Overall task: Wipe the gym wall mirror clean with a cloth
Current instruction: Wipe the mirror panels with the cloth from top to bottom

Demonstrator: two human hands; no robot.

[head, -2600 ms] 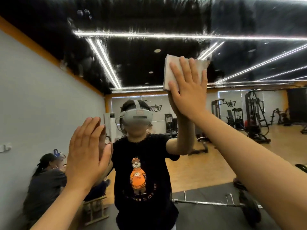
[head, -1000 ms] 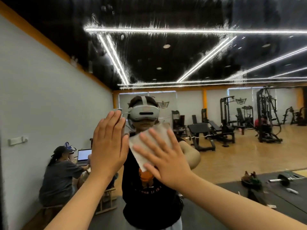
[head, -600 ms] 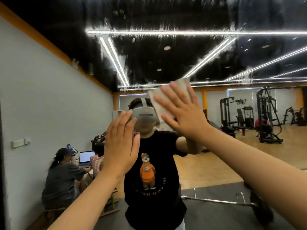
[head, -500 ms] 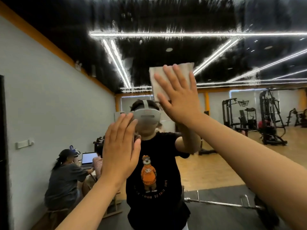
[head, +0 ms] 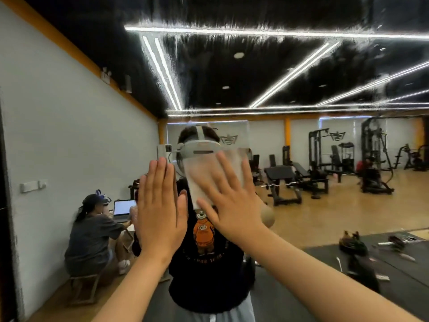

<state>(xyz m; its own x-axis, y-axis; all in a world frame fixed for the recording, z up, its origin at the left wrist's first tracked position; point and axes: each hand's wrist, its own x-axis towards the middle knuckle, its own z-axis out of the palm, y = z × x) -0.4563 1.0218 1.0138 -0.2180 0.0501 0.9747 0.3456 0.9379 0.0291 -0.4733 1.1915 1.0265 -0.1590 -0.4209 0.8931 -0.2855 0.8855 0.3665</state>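
Wall mirror (head: 278, 66) fills our view, its upper part streaked with smears along the reflected light strips; the left hand (head: 160, 212) appears flat on the glass, fingers straight and together, holding nothing; the right hand (head: 232, 205), just beside it, presses the cloth (head: 199, 182) against the mirror with fingers straight and spread. We judge two risks: the bare left palm may leave fresh prints; the unpinched cloth may slip from under flat fingers.

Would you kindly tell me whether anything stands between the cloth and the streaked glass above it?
Nothing visible does. The right hand presses the cloth flat on the mirror. The left hand rests on the glass to its left, and the streaked area above is bare.
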